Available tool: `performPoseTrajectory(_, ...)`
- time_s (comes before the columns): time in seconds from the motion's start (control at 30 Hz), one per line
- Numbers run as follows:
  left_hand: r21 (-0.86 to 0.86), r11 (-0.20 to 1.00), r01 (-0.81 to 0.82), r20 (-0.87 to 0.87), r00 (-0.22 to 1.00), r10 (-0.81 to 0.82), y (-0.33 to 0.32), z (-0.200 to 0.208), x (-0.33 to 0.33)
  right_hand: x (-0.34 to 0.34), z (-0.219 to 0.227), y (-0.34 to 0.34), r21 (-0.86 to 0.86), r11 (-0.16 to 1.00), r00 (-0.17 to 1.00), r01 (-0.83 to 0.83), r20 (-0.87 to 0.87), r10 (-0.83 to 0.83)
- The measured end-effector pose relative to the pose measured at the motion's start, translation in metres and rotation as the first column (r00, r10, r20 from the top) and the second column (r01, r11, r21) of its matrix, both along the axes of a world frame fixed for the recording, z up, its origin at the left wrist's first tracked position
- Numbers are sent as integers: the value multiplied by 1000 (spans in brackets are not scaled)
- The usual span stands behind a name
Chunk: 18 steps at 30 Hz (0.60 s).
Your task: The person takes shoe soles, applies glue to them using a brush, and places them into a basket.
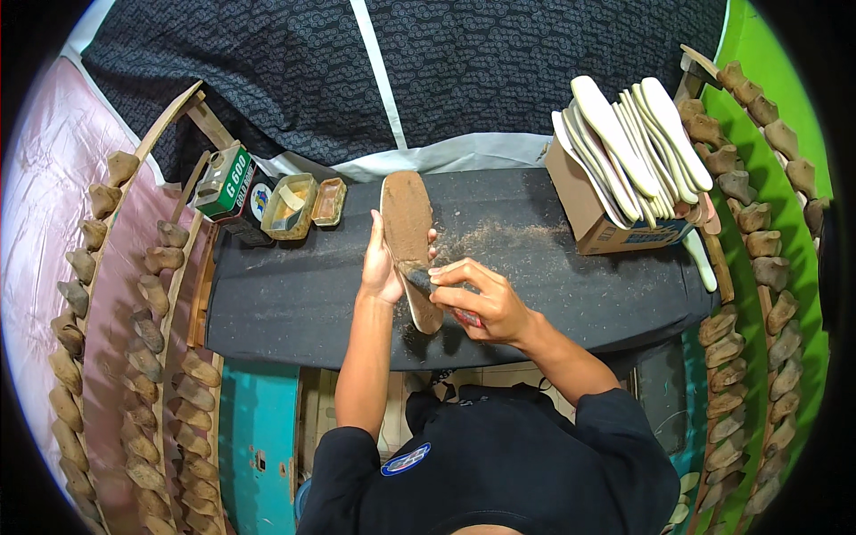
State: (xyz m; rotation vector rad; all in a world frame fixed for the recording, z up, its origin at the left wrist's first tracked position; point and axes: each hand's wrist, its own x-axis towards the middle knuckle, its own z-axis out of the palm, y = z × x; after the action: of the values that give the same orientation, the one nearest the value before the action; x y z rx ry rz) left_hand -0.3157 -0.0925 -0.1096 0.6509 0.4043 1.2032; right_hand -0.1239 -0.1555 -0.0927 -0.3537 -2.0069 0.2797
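Observation:
My left hand (382, 267) grips a shoe insole (407, 209) at its narrow middle, thumb along the left edge and fingertips showing on the right. The insole has a rough brown face turned up and a pale rim, and it stands lengthwise above the table. Closed around a small tool with a red handle (466, 317), my right hand (486, 303) is against the insole's right side, near its waist. A dark, blade-like end reaches onto the insole; my fingers hide most of the tool, so its exact kind is unclear.
Brown shavings (508, 234) litter the black-covered table (294, 303). At the back left stand a green-black metal can (234, 192) and two plastic tubs (292, 207). A cardboard box (580, 201) holds several pale insoles (624, 147). Racks of wooden, shoe-last-like blocks (165, 259) flank both sides.

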Motion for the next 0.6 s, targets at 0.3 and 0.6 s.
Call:
performPoseTrajectory(0.3,-31,997,-73,142,987,77,21,-2,-2,5,-9,-18,-30,996,991,-87,101,89)
performPoseTrajectory(0.6,84,989,-124,62,991,119,32,-11,-22,43,-22,-11,-435,893,982,-120,80,171)
